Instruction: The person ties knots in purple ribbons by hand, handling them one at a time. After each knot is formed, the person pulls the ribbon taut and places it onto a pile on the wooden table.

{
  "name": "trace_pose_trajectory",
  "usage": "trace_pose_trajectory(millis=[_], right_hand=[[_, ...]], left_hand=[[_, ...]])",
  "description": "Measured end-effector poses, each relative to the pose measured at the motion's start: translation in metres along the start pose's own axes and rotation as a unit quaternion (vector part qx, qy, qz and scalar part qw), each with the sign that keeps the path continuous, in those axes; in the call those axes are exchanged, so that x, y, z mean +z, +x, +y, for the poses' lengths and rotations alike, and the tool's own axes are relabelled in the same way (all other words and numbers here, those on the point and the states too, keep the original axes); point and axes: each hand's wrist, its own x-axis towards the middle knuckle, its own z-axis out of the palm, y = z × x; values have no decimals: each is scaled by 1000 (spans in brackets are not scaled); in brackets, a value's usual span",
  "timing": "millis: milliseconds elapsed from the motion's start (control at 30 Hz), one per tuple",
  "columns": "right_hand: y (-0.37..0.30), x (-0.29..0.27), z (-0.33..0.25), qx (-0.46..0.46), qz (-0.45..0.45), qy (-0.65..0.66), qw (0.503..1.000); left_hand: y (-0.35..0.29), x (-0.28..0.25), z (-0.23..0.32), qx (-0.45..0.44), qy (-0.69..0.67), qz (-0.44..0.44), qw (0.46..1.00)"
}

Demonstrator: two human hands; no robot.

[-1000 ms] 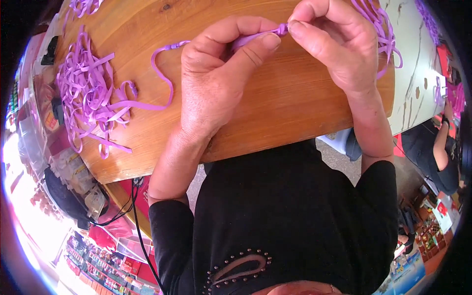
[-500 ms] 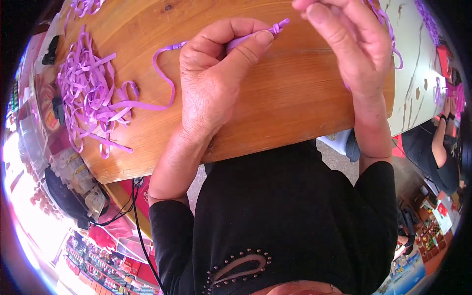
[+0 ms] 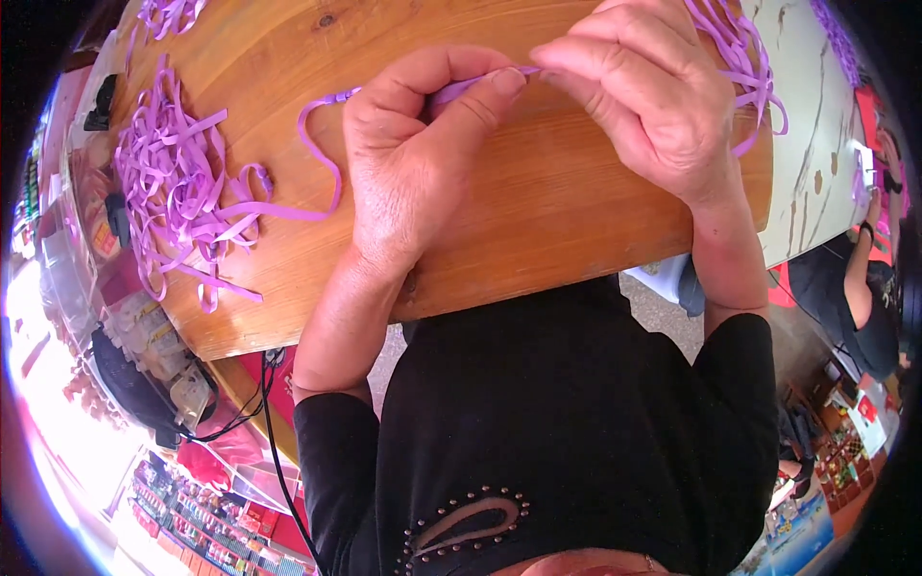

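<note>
A purple ribbon (image 3: 325, 159) runs over the wooden table from a tangled heap of purple ribbons (image 3: 173, 178) on the left up to my hands. My left hand (image 3: 418, 144) is closed round it, with thumb and forefinger pinching near its end. My right hand (image 3: 653, 96) pinches the tip of the same ribbon just right of the left thumb. A short purple stretch shows between the two pinches. Where the ribbon enters the left fist, a small darker purple band (image 3: 338, 97) sits on it.
More purple ribbons (image 3: 759, 82) lie at the table's right edge, others (image 3: 171, 13) at the far left. The wooden table (image 3: 567, 211) meets a white marbled surface (image 3: 816, 125) on the right. Another person's arm (image 3: 858, 274) shows at far right. Black cables (image 3: 266, 394) hang at lower left.
My right hand has come down and left, and now pinches the ribbon's end. The knotted-looking loop that stuck out past my left thumb now appears as a thin taut strip.
</note>
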Motion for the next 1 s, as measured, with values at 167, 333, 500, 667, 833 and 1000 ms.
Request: trace_pose_trajectory(millis=[167,333,500,667,833,1000], right_hand=[[2,-2,2,24,-9,-7,1000],[2,-2,10,59,-21,65,996],[7,-4,9,89,-23,80,993],[-8,35,77,-265,244,-56,931],[-35,26,43,8,-85,-139,987],[-54,15,61,26,-116,-139,983]], left_hand=[[1,-2,1,20,3,18,1000],[5,-8,3,21,5,36,999],[5,-8,5,-10,-25,34,999],[5,-1,2,-15,-59,11,998],[2,-4,-1,-27,-69,11,997],[3,-6,-5,-38,-57,15,998]])
